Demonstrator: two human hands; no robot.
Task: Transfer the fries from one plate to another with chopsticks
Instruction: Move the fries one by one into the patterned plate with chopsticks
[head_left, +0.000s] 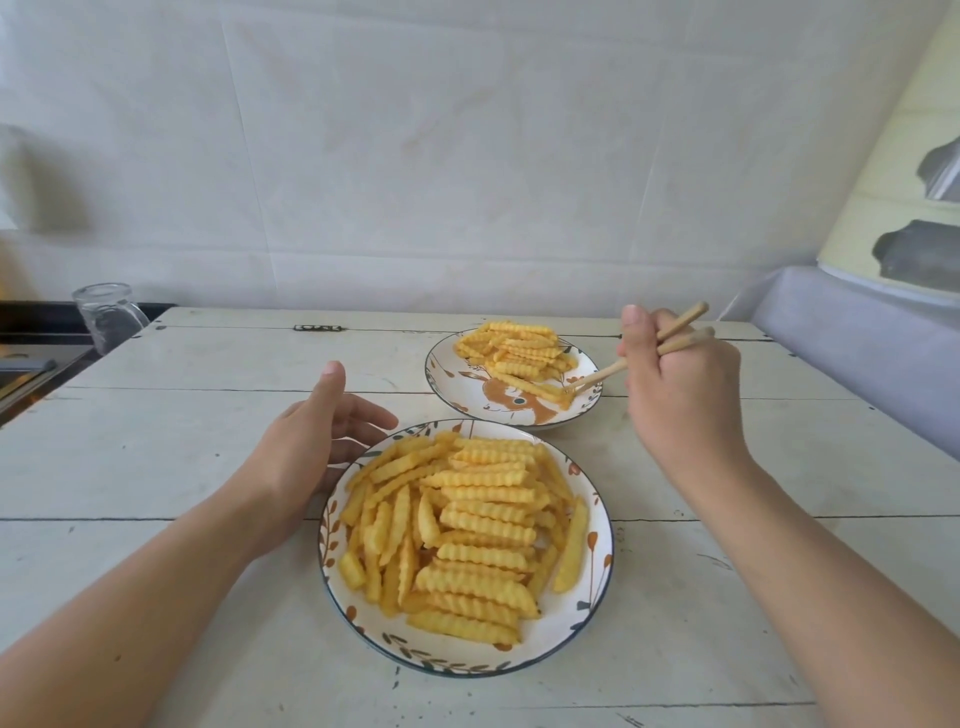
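far plate (586, 411): deer print half covered by fries (511, 351) | chopsticks (675, 332): middles hidden inside right hand (680, 384) | left hand (311, 447): fingers' (363, 418) tips behind near plate (605, 540) rim | both forearms, bench (156, 415): cut off by frame edges

Left hand (317, 441) open, right hand (680, 384) clenched

A white-painted wooden table (208, 364) with plank seams stands against a pale tiled wall (415, 156). An upturned clear glass (106, 314) stands at its far left corner. Soft daylight falls evenly.
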